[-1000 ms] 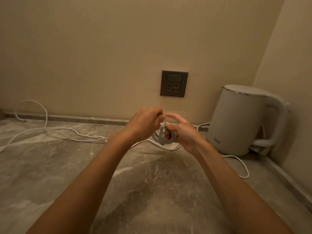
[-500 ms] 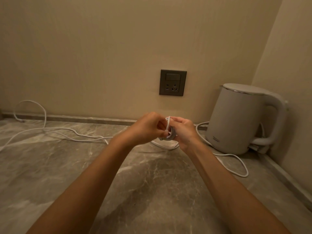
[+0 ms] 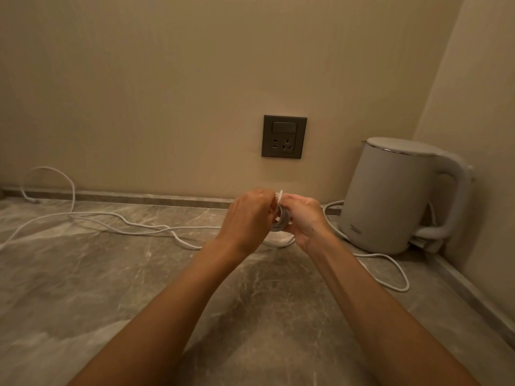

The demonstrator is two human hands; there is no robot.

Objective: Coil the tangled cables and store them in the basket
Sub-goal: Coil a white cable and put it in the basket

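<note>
A small coil of white cable (image 3: 281,220) is held upright between my two hands above the marble counter. My left hand (image 3: 248,215) pinches the cable at the coil's top, and my right hand (image 3: 303,218) grips the coil from the right. Loose white cable (image 3: 119,225) trails from the coil across the counter to the left and loops up by the wall. Another stretch of white cable (image 3: 395,277) lies curved on the counter to the right, in front of the kettle. No basket is in view.
A white electric kettle (image 3: 395,196) stands in the right corner against the wall. A dark wall socket (image 3: 284,136) sits above the hands. The grey marble counter (image 3: 83,288) runs to a low ledge along the beige wall.
My hands have drawn closer together around the coil, which is now tighter and more hidden between them. The cable on the right has shifted slightly on the counter.
</note>
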